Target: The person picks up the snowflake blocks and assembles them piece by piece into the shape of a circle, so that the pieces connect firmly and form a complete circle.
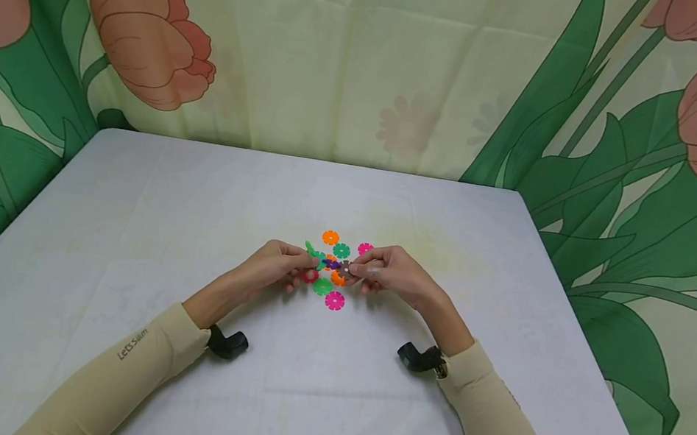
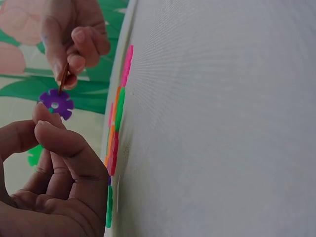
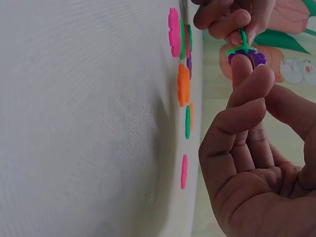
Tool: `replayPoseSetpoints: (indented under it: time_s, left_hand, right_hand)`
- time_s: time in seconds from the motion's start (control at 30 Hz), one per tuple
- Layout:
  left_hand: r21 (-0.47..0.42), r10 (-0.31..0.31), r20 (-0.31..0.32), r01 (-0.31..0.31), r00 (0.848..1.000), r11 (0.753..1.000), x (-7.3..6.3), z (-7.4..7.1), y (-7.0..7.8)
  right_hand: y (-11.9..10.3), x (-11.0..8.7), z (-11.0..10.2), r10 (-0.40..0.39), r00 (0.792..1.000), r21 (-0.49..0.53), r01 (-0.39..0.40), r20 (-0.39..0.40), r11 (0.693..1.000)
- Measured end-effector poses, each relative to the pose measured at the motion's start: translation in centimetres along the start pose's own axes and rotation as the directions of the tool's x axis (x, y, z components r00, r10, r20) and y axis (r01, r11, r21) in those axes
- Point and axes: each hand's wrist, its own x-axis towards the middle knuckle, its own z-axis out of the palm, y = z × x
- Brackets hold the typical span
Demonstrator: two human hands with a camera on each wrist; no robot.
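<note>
My left hand [image 1: 281, 265] pinches a green notched plastic disc [image 3: 243, 39] between thumb and fingertips. Joined to it at an angle is a purple flower-shaped disc [image 2: 64, 102] with a round hole in its middle. From the other side my right hand [image 1: 395, 275] pinches a brown disc [image 1: 345, 270], seen edge-on in the left wrist view, its edge right at the purple disc's rim. A light green disc [image 2: 34, 155] shows behind the left fingers. Both hands face each other above the table, over the loose discs.
Several loose discs lie close together on the white table [image 1: 324, 392], among them an orange disc [image 1: 330, 237], a teal disc [image 1: 341, 250], a green disc [image 1: 322, 287] and a pink disc [image 1: 334, 301]. Behind the table hangs a printed curtain [image 1: 344, 61].
</note>
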Motion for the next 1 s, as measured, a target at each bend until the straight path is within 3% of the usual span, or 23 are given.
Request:
replayPoseSetpoints:
  time_s: [1.0]
  left_hand:
    - [-0.006, 0.050, 0.008, -0.050, 0.999, 0.999, -0.38, -0.02, 0.02]
  right_hand:
    - [0.03, 0.06, 0.20, -0.038, 0.999, 0.025, 0.038, 0.009, 0.999]
